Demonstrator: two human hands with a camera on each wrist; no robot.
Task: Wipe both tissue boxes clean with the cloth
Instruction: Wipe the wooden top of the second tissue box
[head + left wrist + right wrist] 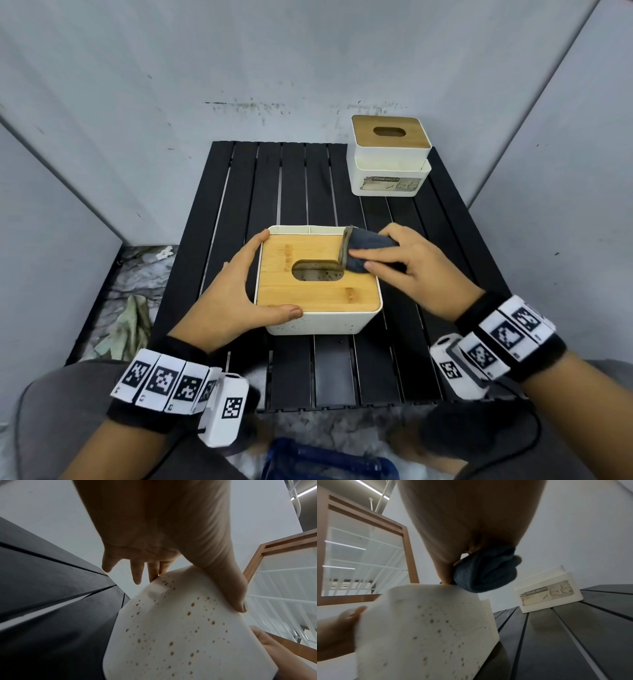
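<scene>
A white tissue box (318, 291) with a bamboo lid and an oval slot sits mid-table; brown specks dot its white sides (180, 635) (428, 628). My left hand (236, 291) clasps its left side, thumb along the front rim, fingers at the back corner. My right hand (407, 263) grips a bunched dark blue cloth (366, 250) and presses it on the lid's right back part, beside the slot. The cloth (486, 572) bulges under the palm in the right wrist view. A second white tissue box (388, 157) with a bamboo lid stands at the table's back right, untouched.
The black slatted table (301, 370) is ringed by grey walls behind and at both sides. A crumpled greenish rag (132, 325) lies on the floor to the left. A blue object (325, 459) sits below the table's front edge.
</scene>
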